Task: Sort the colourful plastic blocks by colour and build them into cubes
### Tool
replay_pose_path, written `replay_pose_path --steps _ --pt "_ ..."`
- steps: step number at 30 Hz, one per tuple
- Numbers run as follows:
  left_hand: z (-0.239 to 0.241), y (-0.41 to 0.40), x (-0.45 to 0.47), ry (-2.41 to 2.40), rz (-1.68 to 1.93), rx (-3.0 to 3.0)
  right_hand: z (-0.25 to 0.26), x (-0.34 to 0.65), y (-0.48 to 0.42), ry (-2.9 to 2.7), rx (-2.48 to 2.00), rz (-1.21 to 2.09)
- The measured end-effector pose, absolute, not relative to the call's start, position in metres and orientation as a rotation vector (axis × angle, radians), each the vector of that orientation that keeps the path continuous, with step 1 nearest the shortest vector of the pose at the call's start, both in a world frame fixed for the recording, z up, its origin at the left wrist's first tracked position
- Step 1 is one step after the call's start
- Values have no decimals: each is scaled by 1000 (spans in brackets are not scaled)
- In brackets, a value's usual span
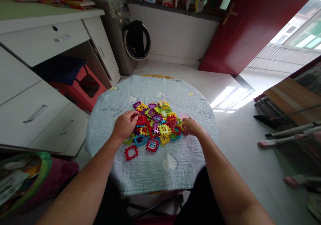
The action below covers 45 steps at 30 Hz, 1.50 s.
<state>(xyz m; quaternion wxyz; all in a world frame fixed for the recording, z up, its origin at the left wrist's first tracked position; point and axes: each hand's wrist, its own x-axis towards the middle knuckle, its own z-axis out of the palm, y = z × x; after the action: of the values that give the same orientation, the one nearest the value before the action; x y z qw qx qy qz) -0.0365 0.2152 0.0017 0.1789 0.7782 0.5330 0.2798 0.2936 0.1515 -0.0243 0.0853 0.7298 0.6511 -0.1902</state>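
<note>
A pile of colourful interlocking plastic tiles lies in the middle of a small round table covered by a pale blue cloth. My left hand rests on the pile's left side, its fingers curled over a red tile. At the pile's right edge, my right hand pinches a small red tile. One red tile lies alone on the cloth, nearer to me than the pile.
White drawers and a desk stand to the left, with a red stool underneath. A washing machine is behind, a dark red door at the back right. Folded furniture leans at right.
</note>
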Motion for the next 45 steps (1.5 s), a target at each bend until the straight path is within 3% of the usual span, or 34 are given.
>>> replay_pose_path --steps 17,38,45 --pt "-26 239 -60 1502 245 2354 -43 332 167 2135 2610 -425" --pt "-23 242 -55 1473 195 2380 -42 309 169 1904 2453 -361" --pt "-22 242 -54 1439 213 2389 -30 312 167 1718 2795 -98"
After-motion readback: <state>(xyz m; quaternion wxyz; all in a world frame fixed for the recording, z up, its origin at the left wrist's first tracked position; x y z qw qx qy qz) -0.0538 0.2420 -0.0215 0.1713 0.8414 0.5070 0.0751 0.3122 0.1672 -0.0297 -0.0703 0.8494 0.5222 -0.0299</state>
